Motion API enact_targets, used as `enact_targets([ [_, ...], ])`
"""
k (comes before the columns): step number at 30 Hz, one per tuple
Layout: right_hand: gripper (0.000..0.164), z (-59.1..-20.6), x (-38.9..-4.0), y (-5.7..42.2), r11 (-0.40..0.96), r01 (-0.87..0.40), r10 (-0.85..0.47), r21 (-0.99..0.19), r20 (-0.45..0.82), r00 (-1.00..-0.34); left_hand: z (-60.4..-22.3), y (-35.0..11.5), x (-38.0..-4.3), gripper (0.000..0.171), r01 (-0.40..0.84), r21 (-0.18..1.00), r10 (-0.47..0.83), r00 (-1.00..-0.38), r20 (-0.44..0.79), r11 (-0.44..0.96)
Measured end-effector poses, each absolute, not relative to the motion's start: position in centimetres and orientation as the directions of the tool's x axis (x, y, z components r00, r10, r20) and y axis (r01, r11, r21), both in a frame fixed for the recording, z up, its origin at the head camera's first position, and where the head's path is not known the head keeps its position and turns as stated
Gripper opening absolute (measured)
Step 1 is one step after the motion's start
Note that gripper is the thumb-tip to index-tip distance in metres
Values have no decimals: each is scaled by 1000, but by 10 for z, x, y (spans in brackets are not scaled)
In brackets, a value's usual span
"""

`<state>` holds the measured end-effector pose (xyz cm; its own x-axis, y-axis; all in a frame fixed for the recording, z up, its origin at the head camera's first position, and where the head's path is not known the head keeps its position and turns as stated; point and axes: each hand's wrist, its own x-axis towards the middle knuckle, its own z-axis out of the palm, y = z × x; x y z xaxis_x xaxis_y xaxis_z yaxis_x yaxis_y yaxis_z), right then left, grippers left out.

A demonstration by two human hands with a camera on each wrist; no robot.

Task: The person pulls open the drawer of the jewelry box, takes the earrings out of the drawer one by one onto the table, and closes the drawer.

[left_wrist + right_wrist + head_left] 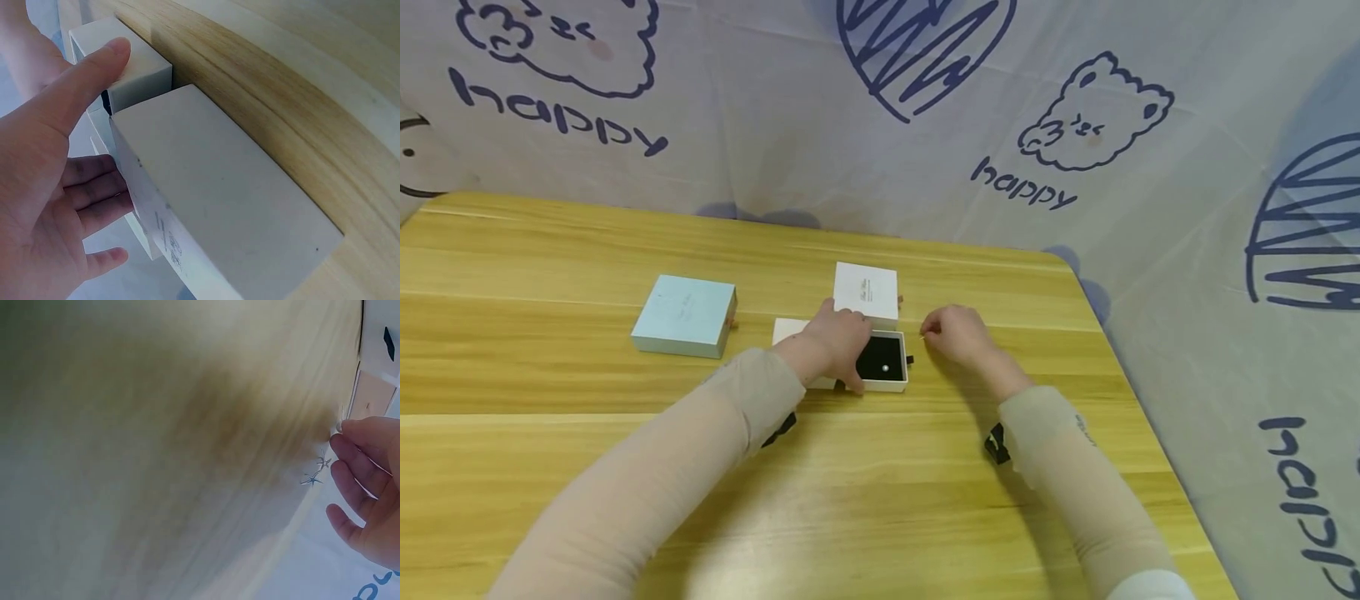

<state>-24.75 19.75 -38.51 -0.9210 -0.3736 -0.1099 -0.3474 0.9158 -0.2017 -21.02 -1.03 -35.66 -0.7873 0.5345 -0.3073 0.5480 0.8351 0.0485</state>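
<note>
My left hand (838,337) spans a small white drawer (883,387) with a black lining, its thumb on the near wall and fingers toward the far side. In the left wrist view the thumb presses the drawer's side (147,72), beside the white box sleeve (225,181). A pearl (885,367) sits on the black lining. Right of the drawer, my right hand (955,332) pinches a thin earring between thumb and index finger. In the right wrist view a pearl shows at the fingertips, and silver star pendants (312,479) hang just below.
A white lidded box (867,292) with printed text stands behind the drawer. Farther left lies a pale blue box (685,317) with a small tab on its right side. The wooden table (865,500) meets a patterned cloth (760,150) at the back and right.
</note>
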Motion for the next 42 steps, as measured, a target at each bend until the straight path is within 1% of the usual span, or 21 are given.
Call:
enact_targets([
  [7,23,-375,-244,198,923,-317,-340,-218,-77,-937,-356,-10,-211,78,547,59,537,-786,-306,835],
  [11,21,-362,-237,187,903,-365,-383,-227,-41,-923,-356,-10,-211,81,550,54,539,-786,-302,833],
  [13,20,-356,-232,179,878,-427,-441,-215,-22,-897,-356,-11,-211,81,553,52,541,-786,-298,832],
  [16,17,-349,-222,166,819,-537,-553,-201,-25,-833,-356,-11,-211,79,553,57,544,-786,-294,831],
  [18,15,-348,-216,159,778,-601,-620,-181,-64,-782,-356,-11,-211,76,555,56,545,-786,-291,830],
  [20,15,-349,-211,153,751,-642,-659,-153,-121,-742,-356,-11,-211,74,558,50,546,-785,-293,828],
  [23,14,-353,-205,149,731,-675,-681,-100,-181,-710,-357,-11,-211,73,563,36,547,-783,-296,826],
  [28,13,-358,-201,148,718,-693,-692,-65,-164,-703,-357,-11,-210,74,566,30,548,-782,-298,824],
  [35,11,-363,-201,147,709,-704,-702,-36,-135,-700,-356,-11,-210,74,567,44,553,-779,-297,823],
  [42,9,-367,-201,148,707,-707,-704,-18,-114,-701,-357,-11,-210,74,571,32,554,-780,-292,821],
])
